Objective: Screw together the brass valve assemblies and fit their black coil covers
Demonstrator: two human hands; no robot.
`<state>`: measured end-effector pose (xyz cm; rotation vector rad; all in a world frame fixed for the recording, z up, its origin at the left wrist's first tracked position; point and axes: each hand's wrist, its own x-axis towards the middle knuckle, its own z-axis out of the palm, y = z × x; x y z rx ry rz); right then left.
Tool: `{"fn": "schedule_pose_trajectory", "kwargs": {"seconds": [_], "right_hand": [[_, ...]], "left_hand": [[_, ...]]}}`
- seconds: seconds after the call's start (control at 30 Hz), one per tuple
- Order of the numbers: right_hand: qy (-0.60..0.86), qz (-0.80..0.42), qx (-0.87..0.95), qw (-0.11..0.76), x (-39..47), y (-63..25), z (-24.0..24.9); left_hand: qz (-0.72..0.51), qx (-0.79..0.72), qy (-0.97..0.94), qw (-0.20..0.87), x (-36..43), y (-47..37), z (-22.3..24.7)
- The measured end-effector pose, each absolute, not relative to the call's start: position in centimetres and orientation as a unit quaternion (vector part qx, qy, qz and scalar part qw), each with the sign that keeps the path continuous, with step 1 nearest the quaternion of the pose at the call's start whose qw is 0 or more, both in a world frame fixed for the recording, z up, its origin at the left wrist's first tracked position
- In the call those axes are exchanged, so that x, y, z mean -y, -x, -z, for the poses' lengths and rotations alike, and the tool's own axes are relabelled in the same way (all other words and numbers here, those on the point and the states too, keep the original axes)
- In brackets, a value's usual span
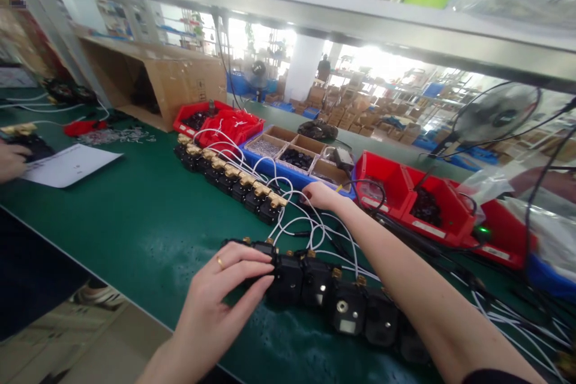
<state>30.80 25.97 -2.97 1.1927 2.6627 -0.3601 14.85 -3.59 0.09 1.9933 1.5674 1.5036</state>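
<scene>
The left hand (225, 291), loosely open, touches a black unit (288, 279) in the near row, lower centre; that row slants towards the lower right, its brass fittings (336, 273) pointing away to the far side. Curled at the blue tray (288, 174) is the right hand (318, 195); its grip cannot be told. White cables (344, 227) tangle between. Outward are the far row (231, 182), red bins (434, 225) at right, and a co-worker's hand (11, 162) by a paper (76, 168) at left.

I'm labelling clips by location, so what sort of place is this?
Probably a factory assembly workshop: a row of black units with brass fittings stands on the green workbench, beside red parts bins, with stacked cardboard boxes beyond.
</scene>
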Motion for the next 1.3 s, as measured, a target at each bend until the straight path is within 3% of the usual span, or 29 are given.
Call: {"fn": "schedule_pose_trajectory", "kwargs": {"seconds": [0.23,0.43,0.6,0.67,0.73,0.93,1.3], "right_hand": [[-0.414,0.089,-0.902,0.079,-24.9,-31.1,2.4],[-0.447,0.069,-0.892,-0.024,-21.8,-32.9,-2.5],[-0.397,0.136,-0.896,-0.143,-10.3,-34.8,-6.5],[-0.337,0.198,-0.907,-0.156,-4.4,-35.1,-5.4],[-0.249,0.284,-0.897,-0.229,0.5,-35.3,-2.9],[-0.254,0.279,-0.881,-0.284,5.7,-35.6,2.8],[-0.341,0.266,-0.789,-0.436,5.9,-36.5,1.8]], "left_hand": [[-0.565,-0.587,-0.534,0.226,7.4,-16.6,1.6],[-0.629,-0.578,-0.366,0.370,8.4,-18.5,3.2],[-0.677,-0.421,-0.152,0.584,8.4,-21.2,3.3],[-0.674,-0.335,-0.079,0.654,8.2,-22.4,3.4],[-0.659,-0.265,-0.028,0.703,7.9,-23.3,3.7],[-0.648,-0.211,0.081,0.727,7.9,-24.9,4.0],[-0.661,-0.205,0.080,0.717,8.6,-25.0,4.5]]}}
